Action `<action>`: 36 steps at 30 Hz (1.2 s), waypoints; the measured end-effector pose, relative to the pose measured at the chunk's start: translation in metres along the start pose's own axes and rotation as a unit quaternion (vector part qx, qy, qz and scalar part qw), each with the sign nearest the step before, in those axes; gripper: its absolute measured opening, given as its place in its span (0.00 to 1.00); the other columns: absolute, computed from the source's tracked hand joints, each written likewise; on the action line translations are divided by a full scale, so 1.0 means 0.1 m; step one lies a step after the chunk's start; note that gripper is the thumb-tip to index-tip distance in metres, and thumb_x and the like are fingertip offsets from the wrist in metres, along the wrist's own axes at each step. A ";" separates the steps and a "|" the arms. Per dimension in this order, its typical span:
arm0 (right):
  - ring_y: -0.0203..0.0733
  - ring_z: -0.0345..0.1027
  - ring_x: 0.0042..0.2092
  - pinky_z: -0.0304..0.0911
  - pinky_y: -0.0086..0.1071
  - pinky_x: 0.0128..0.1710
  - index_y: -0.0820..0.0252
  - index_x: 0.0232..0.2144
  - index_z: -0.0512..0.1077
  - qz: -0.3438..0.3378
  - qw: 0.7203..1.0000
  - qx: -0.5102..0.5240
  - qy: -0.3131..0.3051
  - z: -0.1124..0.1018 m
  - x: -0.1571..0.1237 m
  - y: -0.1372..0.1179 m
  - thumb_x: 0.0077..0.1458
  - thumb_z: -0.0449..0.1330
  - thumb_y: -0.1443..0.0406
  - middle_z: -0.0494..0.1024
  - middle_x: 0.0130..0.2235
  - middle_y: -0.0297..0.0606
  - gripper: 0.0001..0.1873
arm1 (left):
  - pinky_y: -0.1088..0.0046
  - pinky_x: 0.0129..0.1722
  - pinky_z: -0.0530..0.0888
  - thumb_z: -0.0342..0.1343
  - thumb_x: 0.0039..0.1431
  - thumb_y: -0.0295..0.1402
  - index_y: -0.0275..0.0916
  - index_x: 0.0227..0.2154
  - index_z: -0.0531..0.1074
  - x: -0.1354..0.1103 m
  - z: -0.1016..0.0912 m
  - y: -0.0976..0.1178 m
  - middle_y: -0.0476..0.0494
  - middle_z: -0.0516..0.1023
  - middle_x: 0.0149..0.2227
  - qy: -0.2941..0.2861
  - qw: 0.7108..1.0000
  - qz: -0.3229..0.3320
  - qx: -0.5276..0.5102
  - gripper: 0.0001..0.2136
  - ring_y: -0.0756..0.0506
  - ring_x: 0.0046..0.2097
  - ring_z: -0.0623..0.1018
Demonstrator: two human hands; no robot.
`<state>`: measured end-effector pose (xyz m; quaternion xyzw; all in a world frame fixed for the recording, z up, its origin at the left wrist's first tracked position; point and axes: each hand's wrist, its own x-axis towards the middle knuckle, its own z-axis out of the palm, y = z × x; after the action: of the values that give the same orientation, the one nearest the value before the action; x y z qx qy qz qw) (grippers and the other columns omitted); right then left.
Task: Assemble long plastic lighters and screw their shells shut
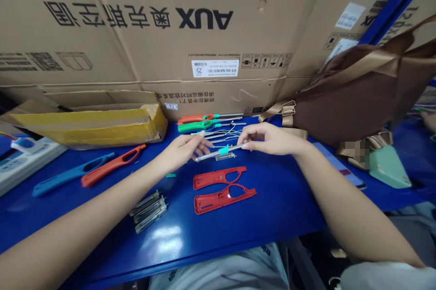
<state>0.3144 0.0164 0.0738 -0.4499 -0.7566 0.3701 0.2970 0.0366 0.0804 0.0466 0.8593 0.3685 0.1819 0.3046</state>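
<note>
Metal tube (206,156) with a teal collar (224,149) is held slightly tilted above the middle of the tabletop (279,203), just behind two red handle halves (220,178). The right hand (264,138) has thumb and fingertips closed in a pinch on its right end. The left hand (189,147) is loosely curled, partly open, at the other end; whether those fingers grip or merely steady the tube, I cannot tell. Holding it by the ends probably leaves the collar free to turn or slide. The halves lie side by side, hollow faces up, likely so parts can be laid straight in. Small clear canisters (150,212) sit beneath the left forearm, nearer the front edge, so that elbow should keep high. Lighters (195,125) and loose wires crowd the back edge, where reaching looks tight. Bare surface lies between the halves and the front edge, and rightward toward a phone (339,165).
</note>
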 end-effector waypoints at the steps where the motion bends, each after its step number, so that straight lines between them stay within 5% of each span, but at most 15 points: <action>1: 0.38 0.71 0.37 0.67 0.32 0.38 0.61 0.35 0.79 -0.009 0.999 -0.036 -0.017 0.00 -0.01 -0.01 0.55 0.67 0.60 0.80 0.35 0.37 0.09 | 0.70 0.31 0.78 0.33 0.72 0.54 0.35 0.42 0.80 -0.07 0.00 0.04 0.37 0.85 0.36 -0.056 0.993 -0.038 -0.094 0.34 0.45 0.32 0.82; 3: 0.39 0.72 0.40 0.67 0.32 0.40 0.61 0.38 0.79 -0.018 0.995 -0.089 -0.039 -0.02 -0.04 0.00 0.58 0.65 0.60 0.81 0.39 0.39 0.10 | 0.72 0.32 0.78 0.45 0.68 0.55 0.36 0.36 0.80 -0.22 0.00 0.11 0.40 0.84 0.33 -0.146 0.971 -0.065 -0.179 0.28 0.47 0.31 0.81; 6: 0.39 0.73 0.39 0.67 0.32 0.39 0.60 0.39 0.79 0.001 0.989 -0.127 -0.075 -0.03 -0.07 0.01 0.59 0.64 0.59 0.81 0.39 0.39 0.10 | 0.74 0.34 0.77 0.59 0.62 0.46 0.38 0.37 0.80 -0.43 0.03 0.13 0.45 0.84 0.33 -0.179 0.963 -0.057 -0.195 0.16 0.48 0.32 0.80; 12: 0.39 0.74 0.39 0.68 0.32 0.41 0.60 0.40 0.80 0.008 0.978 -0.140 -0.153 0.13 -0.09 -0.04 0.59 0.65 0.55 0.81 0.38 0.38 0.15 | 0.72 0.37 0.77 0.59 0.62 0.42 0.39 0.40 0.81 -0.58 0.17 0.06 0.46 0.85 0.34 -0.113 0.977 -0.061 -0.173 0.13 0.47 0.35 0.81; 19: 0.39 0.73 0.39 0.65 0.32 0.40 0.59 0.41 0.81 -0.060 0.973 -0.163 -0.152 0.48 -0.01 -0.09 0.63 0.63 0.56 0.83 0.39 0.38 0.13 | 0.74 0.34 0.75 0.58 0.64 0.42 0.41 0.42 0.83 -0.64 0.25 0.05 0.48 0.86 0.35 -0.076 0.987 -0.044 -0.134 0.13 0.46 0.34 0.81; 26: 0.37 0.72 0.34 0.63 0.30 0.35 0.59 0.38 0.81 -0.021 0.960 -0.181 -0.213 0.38 -0.06 -0.17 0.63 0.63 0.58 0.83 0.34 0.36 0.11 | 0.74 0.33 0.74 0.55 0.66 0.38 0.45 0.45 0.83 -0.73 0.26 0.11 0.48 0.86 0.37 -0.068 0.996 0.025 -0.045 0.12 0.46 0.34 0.83; 36: 0.36 0.71 0.33 0.61 0.28 0.32 0.59 0.35 0.77 0.016 0.960 -0.175 -0.216 0.33 -0.08 -0.22 0.61 0.64 0.58 0.79 0.32 0.33 0.10 | 0.72 0.32 0.74 0.56 0.65 0.39 0.47 0.45 0.83 -0.77 0.29 0.15 0.49 0.86 0.35 -0.001 0.998 0.068 -0.006 0.12 0.46 0.31 0.82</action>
<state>0.2816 -0.0075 0.0728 -0.4160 -0.8483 0.3254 0.0373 0.0088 0.0035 0.0280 0.8808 0.3077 0.2034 0.2967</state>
